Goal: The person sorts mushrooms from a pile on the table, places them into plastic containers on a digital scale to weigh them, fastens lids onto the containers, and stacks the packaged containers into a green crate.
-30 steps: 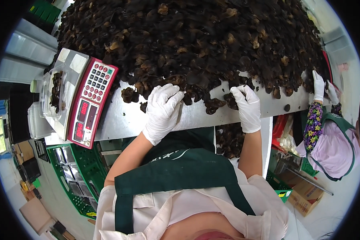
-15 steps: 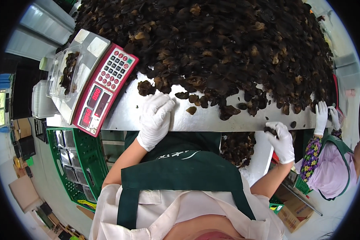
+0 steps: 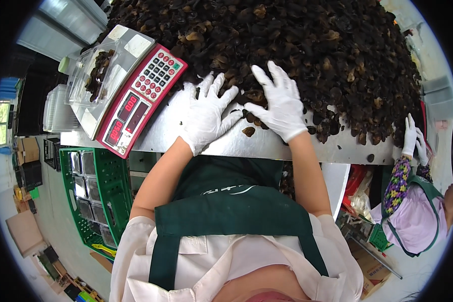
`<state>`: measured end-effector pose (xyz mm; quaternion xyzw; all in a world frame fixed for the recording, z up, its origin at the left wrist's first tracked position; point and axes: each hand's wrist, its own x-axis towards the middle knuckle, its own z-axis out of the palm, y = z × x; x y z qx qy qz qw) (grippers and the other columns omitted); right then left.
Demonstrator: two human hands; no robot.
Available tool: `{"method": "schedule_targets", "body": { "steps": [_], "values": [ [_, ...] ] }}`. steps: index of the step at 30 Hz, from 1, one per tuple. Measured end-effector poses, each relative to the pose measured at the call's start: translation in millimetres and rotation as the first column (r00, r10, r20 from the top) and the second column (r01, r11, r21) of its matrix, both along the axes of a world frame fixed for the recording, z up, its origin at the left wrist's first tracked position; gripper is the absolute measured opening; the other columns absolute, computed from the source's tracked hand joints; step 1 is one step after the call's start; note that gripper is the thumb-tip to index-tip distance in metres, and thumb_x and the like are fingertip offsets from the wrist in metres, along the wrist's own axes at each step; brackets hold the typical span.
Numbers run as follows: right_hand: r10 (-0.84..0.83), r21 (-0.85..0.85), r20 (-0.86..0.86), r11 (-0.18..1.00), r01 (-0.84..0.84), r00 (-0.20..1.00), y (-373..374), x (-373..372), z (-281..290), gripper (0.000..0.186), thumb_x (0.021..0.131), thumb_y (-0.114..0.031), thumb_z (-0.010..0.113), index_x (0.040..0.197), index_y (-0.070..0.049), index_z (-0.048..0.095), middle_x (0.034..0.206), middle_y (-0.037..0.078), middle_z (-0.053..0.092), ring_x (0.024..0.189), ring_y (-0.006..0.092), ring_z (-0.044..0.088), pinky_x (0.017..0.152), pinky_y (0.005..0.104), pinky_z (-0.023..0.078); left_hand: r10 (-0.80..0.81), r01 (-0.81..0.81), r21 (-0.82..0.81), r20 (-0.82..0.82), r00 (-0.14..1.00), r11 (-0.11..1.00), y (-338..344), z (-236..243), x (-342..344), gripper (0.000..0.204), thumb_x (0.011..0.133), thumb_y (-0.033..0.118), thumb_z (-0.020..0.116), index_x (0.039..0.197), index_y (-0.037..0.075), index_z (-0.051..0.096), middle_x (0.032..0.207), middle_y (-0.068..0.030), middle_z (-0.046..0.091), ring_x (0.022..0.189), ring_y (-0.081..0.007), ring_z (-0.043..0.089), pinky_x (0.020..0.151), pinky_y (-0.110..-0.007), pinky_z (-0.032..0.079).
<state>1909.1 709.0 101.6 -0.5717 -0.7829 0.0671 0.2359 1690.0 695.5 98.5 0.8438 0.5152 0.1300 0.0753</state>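
Note:
A large heap of dark brown, dried wood ear mushrooms (image 3: 307, 45) covers most of the metal table. My left hand (image 3: 205, 117), in a white glove, lies at the heap's near edge with its fingers spread. Close beside it, my gloved right hand (image 3: 281, 106) reaches into the edge of the heap, palm down and fingers apart. Some mushroom pieces (image 3: 248, 131) lie between and below the two hands. To the left stands a red and white digital scale (image 3: 148, 93), bearing a clear plastic box (image 3: 75, 95) with some mushroom pieces inside.
Stacked clear boxes (image 3: 57, 118) stand left of the scale. Below the table, a green crate (image 3: 120, 194) holds several clear-lidded boxes. At the far right, a co-worker's gloved hands (image 3: 411, 138) are at the table (image 3: 158, 132). A white container edge (image 3: 335, 183) shows below the table.
My right hand has left the table's front edge and moved left and forward to the heap, its fingers opening. My left hand has spread its fingers and slid slightly forward and right.

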Motion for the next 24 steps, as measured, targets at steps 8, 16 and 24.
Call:
{"method": "schedule_targets", "body": {
  "steps": [8, 16, 24],
  "values": [
    [0.061, 0.014, -0.103, 0.998, -0.060, 0.993, -3.9, 6.7, -16.5, 0.045, 0.084, -0.041, 0.081, 0.118, -0.013, 0.072, 0.151, 0.013, 0.053, 0.141, 0.0349, 0.047, 0.116, 0.0434, 0.039, 0.120, -0.143, 0.072, 0.258, 0.959, 0.987, -15.6, -31.1, -21.6, 0.047, 0.082, 0.027, 0.081, 0.125, 0.013, 0.067, 0.140, -0.0202, 0.057, 0.133, -0.0363, 0.052, 0.118, -0.060, 0.027],
    [-0.026, 0.068, -0.003, 0.997, 0.027, 1.000, 6.2, -25.5, -18.6, 0.013, 0.085, -0.025, 0.074, 0.084, -0.012, 0.072, 0.142, 0.008, 0.059, 0.137, 0.0329, 0.048, 0.120, 0.0568, 0.027, 0.116, -0.151, 0.140, 0.228, 0.967, 0.979, -16.1, -32.4, -21.7, 0.047, 0.079, 0.025, 0.083, 0.123, 0.016, 0.068, 0.141, -0.0174, 0.057, 0.135, -0.0350, 0.051, 0.120, -0.061, 0.025],
    [-0.247, -0.301, -0.916, 0.945, -0.131, 0.316, 15.2, 14.2, 6.1, 0.008, 0.097, -0.009, 0.070, 0.097, -0.001, 0.074, 0.108, 0.006, 0.071, 0.092, 0.0108, 0.065, 0.083, 0.0261, 0.053, 0.057, -0.115, 0.284, 0.204, 0.977, 0.952, -26.1, -25.2, -19.6, 0.057, 0.079, 0.030, 0.084, 0.132, 0.020, 0.066, 0.147, -0.0142, 0.052, 0.142, -0.0387, 0.043, 0.118, -0.068, 0.022]
  ]
}}
